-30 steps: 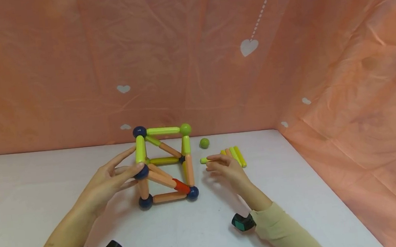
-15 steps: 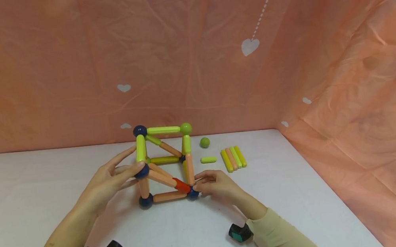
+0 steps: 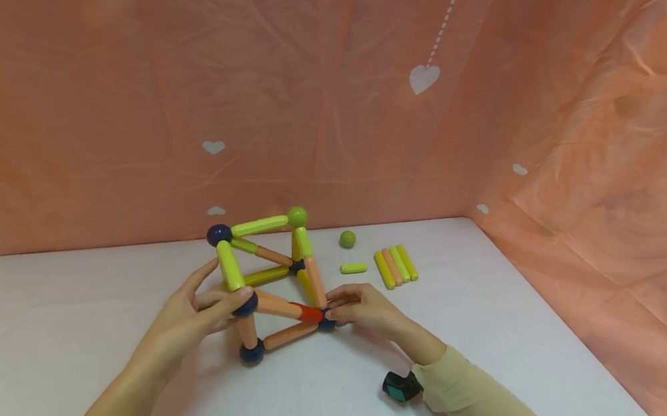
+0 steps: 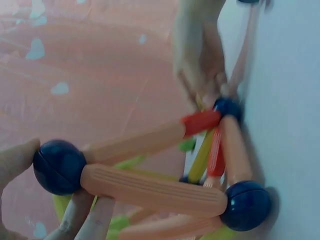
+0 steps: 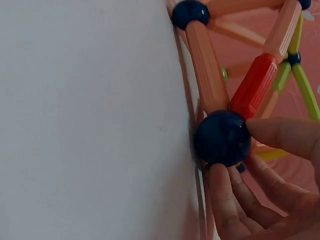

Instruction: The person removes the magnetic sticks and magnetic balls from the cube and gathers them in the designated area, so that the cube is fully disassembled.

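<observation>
While I monitor all three views remotely, the rod-and-ball frame (image 3: 278, 304) is located on the white desk (image 3: 472, 335), left of centre and between the person's two hands. Its lower front rod (image 3: 290, 334) runs obliquely to the far desk edge.

The left hand (image 3: 190, 315) is grasping: I see thumb and fingers pinching the upper near ball (image 4: 60, 167), a blue joint of the frame. A peach rod (image 4: 155, 191) leads from this joint to the near left ball (image 4: 245, 205), close to the desk surface.

The right hand (image 3: 364, 309) is also grasping. My right wrist view shows its thumb and fingers around the near right ball (image 5: 222, 138), where a red section (image 5: 254, 86) meets the joint. I cannot tell whether every lower joint bears on the desk.

To the right of the frame, I locate a loose green ball (image 3: 347, 239), a short green rod (image 3: 354, 267) nearer the person, and a row of four rods (image 3: 396, 267) in yellow, peach and green, lying side by side. Behind the desk hangs an orange backdrop (image 3: 323, 102) with pale hearts.
</observation>
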A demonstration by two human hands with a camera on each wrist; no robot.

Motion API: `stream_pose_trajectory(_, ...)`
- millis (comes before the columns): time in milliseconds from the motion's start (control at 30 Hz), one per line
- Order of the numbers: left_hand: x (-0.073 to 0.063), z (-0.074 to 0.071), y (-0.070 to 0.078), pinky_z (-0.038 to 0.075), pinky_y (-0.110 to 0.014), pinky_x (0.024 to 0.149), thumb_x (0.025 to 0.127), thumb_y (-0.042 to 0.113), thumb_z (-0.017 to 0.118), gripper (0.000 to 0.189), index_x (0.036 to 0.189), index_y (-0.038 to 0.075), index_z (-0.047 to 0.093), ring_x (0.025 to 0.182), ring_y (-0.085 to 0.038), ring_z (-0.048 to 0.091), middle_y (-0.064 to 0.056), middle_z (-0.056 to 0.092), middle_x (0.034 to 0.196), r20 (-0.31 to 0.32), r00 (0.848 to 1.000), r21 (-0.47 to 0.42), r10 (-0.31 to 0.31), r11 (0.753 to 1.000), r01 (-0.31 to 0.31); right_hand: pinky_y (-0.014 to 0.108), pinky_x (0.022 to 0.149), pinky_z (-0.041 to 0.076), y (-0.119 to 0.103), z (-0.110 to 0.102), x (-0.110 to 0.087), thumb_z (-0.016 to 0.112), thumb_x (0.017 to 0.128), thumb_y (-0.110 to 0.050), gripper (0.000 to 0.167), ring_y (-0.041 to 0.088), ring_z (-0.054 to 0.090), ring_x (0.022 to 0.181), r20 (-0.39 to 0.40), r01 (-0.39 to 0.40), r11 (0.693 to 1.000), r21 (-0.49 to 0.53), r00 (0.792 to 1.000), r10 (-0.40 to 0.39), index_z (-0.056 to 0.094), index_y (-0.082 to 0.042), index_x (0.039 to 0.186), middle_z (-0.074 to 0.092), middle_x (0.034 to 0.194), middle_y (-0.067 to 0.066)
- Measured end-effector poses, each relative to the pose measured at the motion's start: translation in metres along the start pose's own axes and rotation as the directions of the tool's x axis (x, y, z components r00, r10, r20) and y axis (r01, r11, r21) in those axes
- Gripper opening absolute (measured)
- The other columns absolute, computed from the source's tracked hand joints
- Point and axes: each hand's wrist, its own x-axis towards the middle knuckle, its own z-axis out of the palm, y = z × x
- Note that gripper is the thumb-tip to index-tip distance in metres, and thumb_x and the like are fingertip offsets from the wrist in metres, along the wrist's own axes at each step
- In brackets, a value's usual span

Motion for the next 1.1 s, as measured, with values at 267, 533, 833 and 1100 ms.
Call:
stream_pose_trajectory(267, -0.018, 0.017, 0.0, 0.045, -0.047, 0.1, 0.092, 0.044, 0.062, 0.101, 0.153, 0.016, -0.013, 0.108, -0.022, 0.064, -0.016, 0.059, 0.13, -0.024, 0.999, -0.072, -0.025, 0.997, 0.023, 0.027, 0.083, 0.051, -0.004, 0.001, 0.015, 0.065, 0.089, -0.014, 0.031, 0.011, 0.063, 0.093, -0.076, 0.014, 0.999, -0.036, 0.997, -0.017, 0.066, -0.001, 0.117, 0.068, 0.114, 0.014)
stream_pose_trajectory(533, -0.03, 0.042, 0.0, 0.052, -0.035, 0.092, 0.093, 0.033, 0.064, 0.101, 0.15, 0.025, -0.019, 0.112, -0.018, 0.062, -0.02, 0.051, 0.138, -0.077, 0.997, -0.185, 0.001, 0.983, -0.016, 0.033, 0.091, 0.052, -0.007, 0.001, 0.029, 0.062, 0.091, -0.011, 0.029, 0.015, 0.064, 0.1, -0.115, 0.017, 1.0, 0.02, 0.993, -0.014, 0.066, -0.001, 0.118, 0.066, 0.119, 0.014)
stream_pose_trajectory(833, -0.034, 0.026, -0.006, 0.055, -0.033, 0.085, 0.095, 0.036, 0.06, 0.075, 0.15, 0.005, 0.02, 0.098, -0.014, 0.067, -0.017, 0.058, 0.13, -0.182, 0.983, -0.002, -0.003, 1.0, 0.003, 0.03, 0.085, 0.055, -0.009, 0.003, 0.038, 0.064, 0.09, -0.011, 0.032, 0.013, 0.066, 0.092, -0.167, 0.003, 0.997, 0.074, 0.986, 0.009, 0.065, 0.003, 0.118, 0.066, 0.119, 0.018)
stream_pose_trajectory(1100, -0.013, -0.011, -0.015, 0.043, -0.002, 0.073, 0.092, 0.033, 0.064, 0.047, 0.13, 0.009, 0.054, 0.097, -0.003, 0.056, -0.014, 0.057, 0.117, -0.538, 0.788, 0.28, 0.3, 0.945, -0.168, 0.031, 0.081, 0.056, -0.009, 0.007, 0.035, 0.063, 0.091, -0.011, 0.035, 0.015, 0.067, 0.086, -0.173, -0.044, 0.993, 0.11, 0.983, 0.062, 0.062, 0.002, 0.122, 0.065, 0.119, 0.019)
